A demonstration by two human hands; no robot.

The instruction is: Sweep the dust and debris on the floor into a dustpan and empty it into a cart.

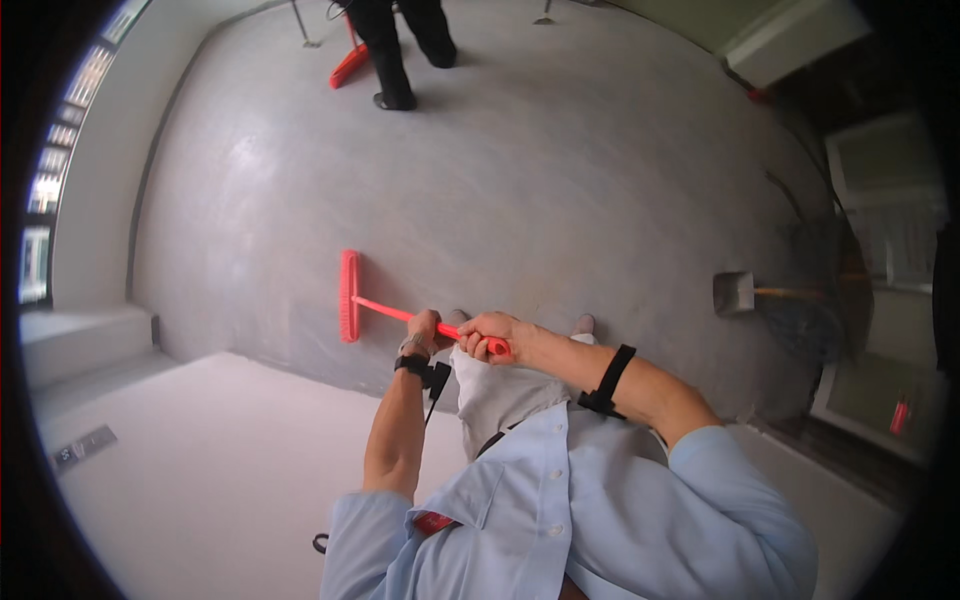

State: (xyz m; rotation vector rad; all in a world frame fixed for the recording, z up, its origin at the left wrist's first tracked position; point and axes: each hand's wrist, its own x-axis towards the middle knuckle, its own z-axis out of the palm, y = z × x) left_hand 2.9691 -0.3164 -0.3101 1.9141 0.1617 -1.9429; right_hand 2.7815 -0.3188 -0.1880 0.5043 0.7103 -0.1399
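A red push broom [384, 308] slants out in front of me, its wide bristled head [349, 296] to the left at the grey floor [480, 195]. Lower on the handle, my left hand [426, 330] is wrapped around the shaft; a watch and a black strap circle that wrist. My right hand [487, 336] grips the handle close to its end, and the red end cap [498, 346] shows beside my fingers. Whether the bristles press on the floor or hover just over it, I cannot tell.
Ahead stands another person in dark trousers [386, 56], beside a second red broom [349, 67]. To the right lies a metal shovel [733, 293], near a dark heap [814, 322]. A white wall [247, 427] runs close on my left, with a window ledge [82, 337] beyond.
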